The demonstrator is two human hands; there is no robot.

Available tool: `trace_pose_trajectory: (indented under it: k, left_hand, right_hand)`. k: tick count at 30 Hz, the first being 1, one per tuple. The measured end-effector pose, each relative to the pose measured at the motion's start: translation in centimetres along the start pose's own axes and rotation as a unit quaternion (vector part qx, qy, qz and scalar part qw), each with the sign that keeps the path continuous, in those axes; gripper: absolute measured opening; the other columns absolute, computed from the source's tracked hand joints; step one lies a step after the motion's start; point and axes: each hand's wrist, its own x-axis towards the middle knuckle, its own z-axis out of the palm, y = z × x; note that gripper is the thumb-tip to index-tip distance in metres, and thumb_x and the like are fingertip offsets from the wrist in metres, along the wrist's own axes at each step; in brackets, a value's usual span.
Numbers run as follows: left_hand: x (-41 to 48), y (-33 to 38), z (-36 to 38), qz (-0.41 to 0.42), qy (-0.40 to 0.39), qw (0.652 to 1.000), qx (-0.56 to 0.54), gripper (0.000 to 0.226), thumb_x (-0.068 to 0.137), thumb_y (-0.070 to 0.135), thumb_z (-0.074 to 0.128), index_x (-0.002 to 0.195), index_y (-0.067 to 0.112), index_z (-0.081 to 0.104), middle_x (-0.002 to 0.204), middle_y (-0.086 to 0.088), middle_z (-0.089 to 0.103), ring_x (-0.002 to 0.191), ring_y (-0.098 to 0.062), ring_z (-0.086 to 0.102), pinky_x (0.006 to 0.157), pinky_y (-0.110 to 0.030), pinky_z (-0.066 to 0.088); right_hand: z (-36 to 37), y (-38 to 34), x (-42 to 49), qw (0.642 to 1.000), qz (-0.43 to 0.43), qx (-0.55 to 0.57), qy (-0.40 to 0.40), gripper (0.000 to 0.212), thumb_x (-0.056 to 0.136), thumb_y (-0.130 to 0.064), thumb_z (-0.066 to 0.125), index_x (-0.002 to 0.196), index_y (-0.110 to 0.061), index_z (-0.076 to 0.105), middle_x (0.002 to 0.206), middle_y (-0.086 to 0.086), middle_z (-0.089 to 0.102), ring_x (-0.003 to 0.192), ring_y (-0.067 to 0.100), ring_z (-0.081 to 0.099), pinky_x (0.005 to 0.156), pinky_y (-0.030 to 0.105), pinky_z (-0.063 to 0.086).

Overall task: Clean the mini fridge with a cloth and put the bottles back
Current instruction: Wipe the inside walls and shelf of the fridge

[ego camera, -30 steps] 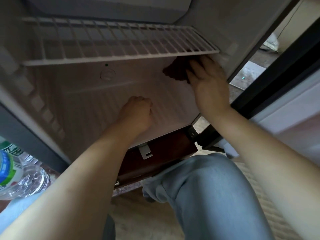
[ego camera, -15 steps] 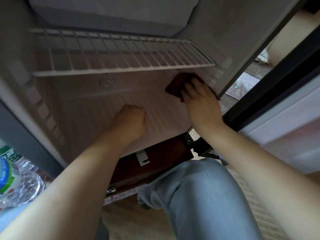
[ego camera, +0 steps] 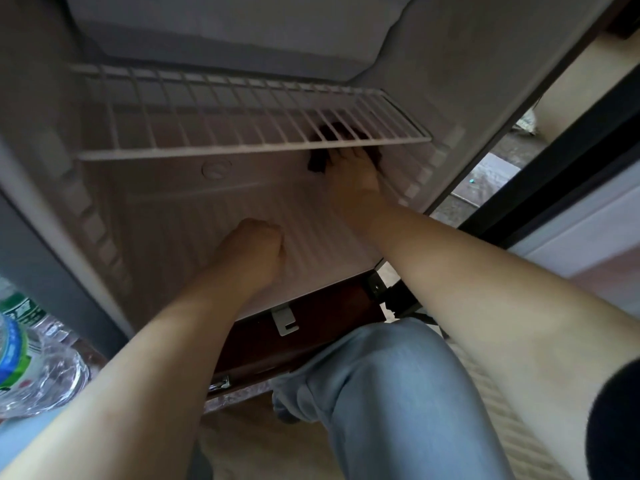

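One dark cloth [ego camera: 318, 163], probably soft, light and limp, lies on the fridge floor [ego camera: 194, 216], back right under the wire shelf [ego camera: 207, 147]. The right grip [ego camera: 353, 176] presses flat on it; bunching it under the palm should hold best. The left grip [ego camera: 252, 247] is fisted, empty.

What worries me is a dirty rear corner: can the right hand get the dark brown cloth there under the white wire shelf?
Probably yes. The right hand presses the dark brown cloth beneath the white wire shelf, close to the fridge's right wall; the gap under the shelf admits it.
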Motion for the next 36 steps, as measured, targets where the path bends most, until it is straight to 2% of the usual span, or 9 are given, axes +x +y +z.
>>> trace_pose_trajectory:
  k: [3, 6, 8, 13, 17, 23, 29, 33, 36]
  left_hand:
    - [-0.1, 0.1, -0.2, -0.01, 0.004, 1.0, 0.006, 0.033, 0.095, 0.022, 0.043, 0.118, 0.007, 0.062, 0.122, -0.014, 0.06, 0.116, -0.031, 0.052, 0.095, -0.038, 0.045]
    - [-0.3, 0.6, -0.3, -0.013, -0.004, 1.0, 0.008, 0.033, 0.095, 0.022, 0.043, 0.117, 0.007, 0.062, 0.122, -0.015, 0.059, 0.116, -0.032, 0.051, 0.094, -0.038, 0.046]
    - [-0.3, 0.9, -0.1, -0.004, -0.005, 1.0, 0.007, 0.033, 0.095, 0.022, 0.044, 0.117, 0.005, 0.061, 0.123, -0.016, 0.058, 0.117, -0.033, 0.05, 0.095, -0.038, 0.045]
    - [-0.4, 1.3, 0.7, 0.006, -0.022, 1.0, 0.003, 0.034, 0.097, 0.023, 0.042, 0.12, 0.005, 0.059, 0.125, -0.015, 0.056, 0.119, -0.031, 0.047, 0.095, -0.033, 0.043]
    - [-0.2, 0.7, 0.6, 0.001, -0.027, 1.0, 0.012, 0.031, 0.096, 0.026, 0.042, 0.109, 0.005, 0.061, 0.117, -0.015, 0.059, 0.112, -0.031, 0.051, 0.089, -0.032, 0.044]
    - [0.0, 0.7, 0.5, -0.011, -0.045, 0.999, 0.015, 0.032, 0.098, 0.027, 0.042, 0.114, 0.006, 0.059, 0.12, -0.014, 0.057, 0.113, -0.029, 0.05, 0.093, -0.034, 0.044]
    - [0.1, 1.3, 1.1, 0.005, -0.05, 0.999, -0.001, 0.036, 0.099, 0.026, 0.04, 0.125, 0.006, 0.056, 0.128, -0.014, 0.053, 0.12, -0.029, 0.045, 0.098, -0.033, 0.04]
    - [0.1, 1.9, 1.6, 0.016, -0.047, 0.999, 0.002, 0.037, 0.099, 0.026, 0.04, 0.127, 0.006, 0.054, 0.128, -0.015, 0.052, 0.122, -0.028, 0.043, 0.098, -0.031, 0.039]
    - [0.2, 1.8, 1.6, 0.019, -0.043, 0.999, 0.008, 0.037, 0.099, 0.026, 0.04, 0.125, 0.006, 0.056, 0.127, -0.014, 0.053, 0.121, -0.028, 0.044, 0.098, -0.032, 0.039]
  right_hand:
    - [1.5, 0.6, -3.1, 0.999, 0.005, 0.043, 0.024, 0.049, 0.1, -0.02, 0.029, 0.145, -0.003, 0.036, 0.153, 0.013, 0.032, 0.145, 0.03, 0.019, 0.119, 0.039, 0.007]
    - [3.6, 1.6, -9.4, 0.992, 0.006, 0.054, 0.11, 0.051, 0.083, -0.014, 0.028, 0.109, -0.001, 0.071, 0.117, 0.015, 0.066, 0.119, 0.033, 0.057, 0.103, 0.041, 0.042]
    - [4.8, 2.5, -12.5, 0.991, 0.009, 0.057, 0.118, 0.05, 0.078, -0.013, 0.031, 0.103, -0.002, 0.073, 0.112, 0.013, 0.069, 0.112, 0.032, 0.062, 0.097, 0.045, 0.046]
    - [4.2, 1.6, -9.9, 0.993, 0.016, 0.071, 0.095, 0.047, 0.082, -0.011, 0.033, 0.107, -0.002, 0.071, 0.116, 0.014, 0.067, 0.117, 0.032, 0.059, 0.101, 0.041, 0.044]
    - [2.2, 0.3, -3.0, 0.997, 0.007, 0.065, 0.032, 0.048, 0.102, -0.017, 0.029, 0.148, -0.004, 0.029, 0.157, 0.013, 0.023, 0.147, 0.029, 0.012, 0.118, 0.037, 0.005]
    - [2.6, -0.6, -0.9, 0.996, 0.016, 0.069, 0.047, 0.046, 0.102, -0.017, 0.03, 0.145, -0.003, 0.037, 0.155, 0.014, 0.027, 0.146, 0.03, 0.014, 0.119, 0.039, 0.004]
    - [5.8, 1.4, -11.6, 0.993, -0.002, 0.057, 0.104, 0.051, 0.08, -0.012, 0.029, 0.106, -0.004, 0.072, 0.116, 0.013, 0.068, 0.115, 0.03, 0.061, 0.104, 0.04, 0.039]
    - [5.4, 0.6, -10.8, 0.992, 0.023, 0.078, 0.1, 0.049, 0.083, -0.01, 0.032, 0.116, -0.001, 0.068, 0.126, 0.017, 0.062, 0.123, 0.032, 0.055, 0.107, 0.039, 0.034]
    - [3.9, -0.2, -6.2, 0.997, 0.001, 0.066, 0.048, 0.047, 0.099, -0.012, 0.03, 0.145, -0.001, 0.037, 0.154, 0.014, 0.029, 0.146, 0.028, 0.017, 0.118, 0.034, 0.007]
